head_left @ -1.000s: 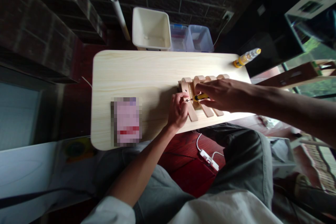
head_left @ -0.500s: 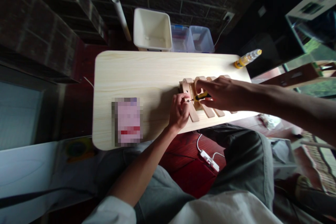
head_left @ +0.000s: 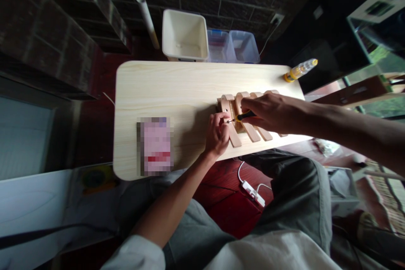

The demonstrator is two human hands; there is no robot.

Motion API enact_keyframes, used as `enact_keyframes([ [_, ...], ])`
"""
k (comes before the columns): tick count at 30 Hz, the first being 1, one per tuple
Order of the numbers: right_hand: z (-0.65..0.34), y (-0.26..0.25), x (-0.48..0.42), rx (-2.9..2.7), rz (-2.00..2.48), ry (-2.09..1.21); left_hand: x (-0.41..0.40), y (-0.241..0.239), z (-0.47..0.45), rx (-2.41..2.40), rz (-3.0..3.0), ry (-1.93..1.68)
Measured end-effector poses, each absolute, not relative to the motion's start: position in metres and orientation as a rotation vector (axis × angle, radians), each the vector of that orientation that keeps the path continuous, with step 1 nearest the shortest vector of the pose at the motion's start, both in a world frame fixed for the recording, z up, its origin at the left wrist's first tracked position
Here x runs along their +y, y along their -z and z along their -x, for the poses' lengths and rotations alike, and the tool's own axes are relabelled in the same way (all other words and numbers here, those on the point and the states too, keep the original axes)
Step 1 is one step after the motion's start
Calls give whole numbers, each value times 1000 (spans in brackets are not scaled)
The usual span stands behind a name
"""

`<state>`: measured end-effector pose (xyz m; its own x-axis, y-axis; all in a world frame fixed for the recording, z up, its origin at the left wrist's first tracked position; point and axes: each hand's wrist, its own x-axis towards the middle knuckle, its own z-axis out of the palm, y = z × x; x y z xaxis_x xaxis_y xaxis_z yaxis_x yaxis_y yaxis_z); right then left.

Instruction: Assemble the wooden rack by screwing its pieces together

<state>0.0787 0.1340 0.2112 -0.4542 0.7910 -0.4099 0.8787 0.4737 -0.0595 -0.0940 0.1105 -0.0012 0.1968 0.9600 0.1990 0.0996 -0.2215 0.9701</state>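
A small wooden rack of parallel slats (head_left: 228, 105) lies on the light wooden table (head_left: 177, 88) near its front right edge. My right hand (head_left: 268, 112) reaches in from the right and grips a yellow-and-black screwdriver (head_left: 243, 116), whose tip points left at the rack's left end. My left hand (head_left: 217, 133) comes up from below with its fingers pinched at the screwdriver's tip against the leftmost slat; whether it holds a screw is too small to tell.
A pink blurred packet (head_left: 155, 145) lies at the table's front left. A yellow-capped bottle (head_left: 300, 69) lies at the far right corner. Behind the table stand a cream bin (head_left: 185, 36), two clear tubs (head_left: 232, 46) and a white tube (head_left: 147, 19). A white power strip (head_left: 253, 192) lies on the floor.
The view has shifted slightly. Both hands stay at the rack's left end, and the screwdriver's handle has slipped further into my right hand.
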Motion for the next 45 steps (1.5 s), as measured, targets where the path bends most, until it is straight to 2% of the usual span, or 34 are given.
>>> enact_keyframes([
  [4, -83, -204, 134, 2467, -1394, 335, 111, 1, 95, 1049, -1556, -1149],
  [13, -78, -219, 140, 2370, -1382, 467, 109, 2, 94, 1061, -1549, -1150],
  [21, -74, -209, 130, 2398, -1442, 362, 110, 1, 95, 1045, -1558, -1143],
  [30, -77, -211, 130, 2550, -1366, 394, 110, 0, 95, 1049, -1556, -1134],
  [45, -93, -204, 129, 2628, -1210, 235, 110, 3, 93, 1050, -1559, -1172],
])
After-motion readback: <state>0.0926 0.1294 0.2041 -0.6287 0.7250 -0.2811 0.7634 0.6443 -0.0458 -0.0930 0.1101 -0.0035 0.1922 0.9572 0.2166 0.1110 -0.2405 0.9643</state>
